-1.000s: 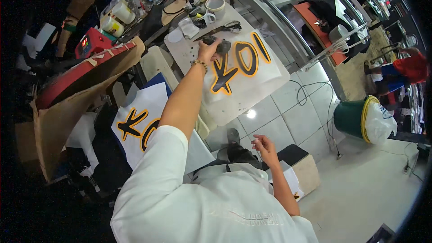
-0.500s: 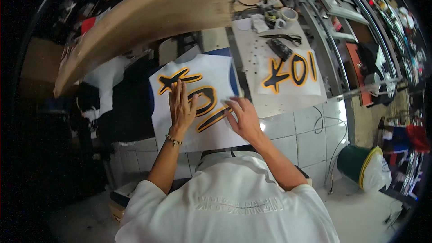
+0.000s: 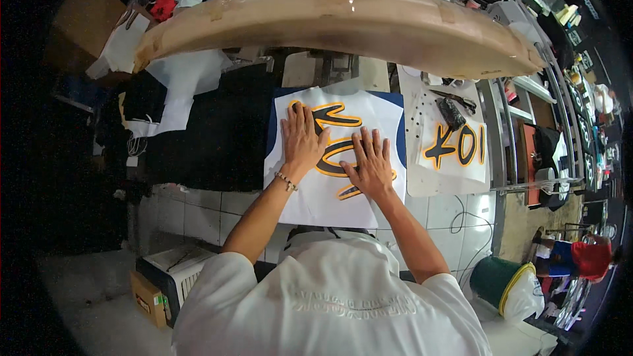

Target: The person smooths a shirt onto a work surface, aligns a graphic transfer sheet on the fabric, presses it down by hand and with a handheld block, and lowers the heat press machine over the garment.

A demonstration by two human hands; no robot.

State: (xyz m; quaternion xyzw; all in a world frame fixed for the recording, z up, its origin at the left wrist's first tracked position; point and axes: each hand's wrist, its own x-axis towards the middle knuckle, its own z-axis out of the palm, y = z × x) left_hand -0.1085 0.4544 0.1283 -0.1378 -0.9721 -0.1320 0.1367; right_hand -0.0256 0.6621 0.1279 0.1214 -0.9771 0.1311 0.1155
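Note:
A white shirt-shaped fabric panel (image 3: 316, 214) lies flat in front of me, with dark blue showing past its upper edges. Across it run large black letters with orange outlines (image 3: 339, 117). My left hand (image 3: 302, 140) rests flat over the left end of the lettering, fingers stretched out. Flat too, with its fingers spread, my right hand (image 3: 371, 166) presses on the right part of the panel and partly hides the letters there. Neither hand grips anything. Off to the right, a white sheet (image 3: 475, 170) bears similar lettering.
A long curved tan slab (image 3: 343, 26) spans the space beyond the panel. Scissors (image 3: 465, 102) and a black wrapped block (image 3: 452, 113) lie by the lettered sheet. Black cloth (image 3: 211, 138) covers the left. A green bucket (image 3: 491, 280) and a person in red (image 3: 590, 260) are at right.
My right hand has gone from curled fingers at the lettering's right end to lying flat. My left hand now covers the leftmost letter. The whole view has swung, and the slab appears further right.

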